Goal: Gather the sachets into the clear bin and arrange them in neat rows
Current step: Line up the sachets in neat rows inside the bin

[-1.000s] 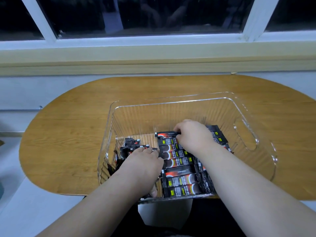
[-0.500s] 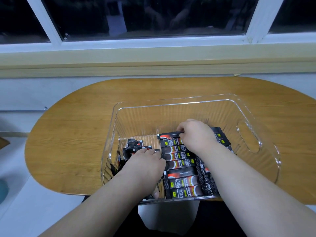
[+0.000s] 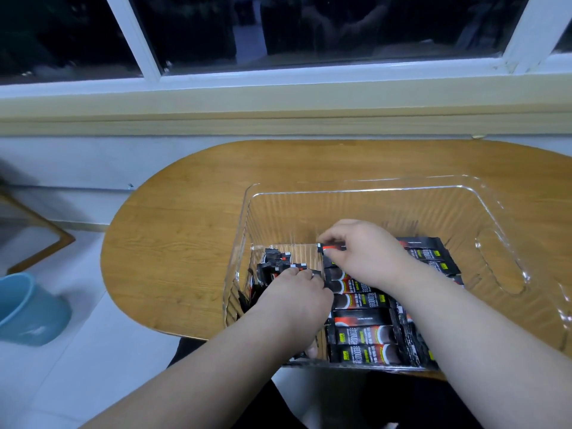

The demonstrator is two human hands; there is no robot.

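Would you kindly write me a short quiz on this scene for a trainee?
1. True or false: the right hand pinches a sachet.
2. The loose pile lies: A at the left end of the bin; B at its right end; C outside it.
3. What stands on the floor at the left?
Key: 1 true; 2 A; 3 a blue bucket.
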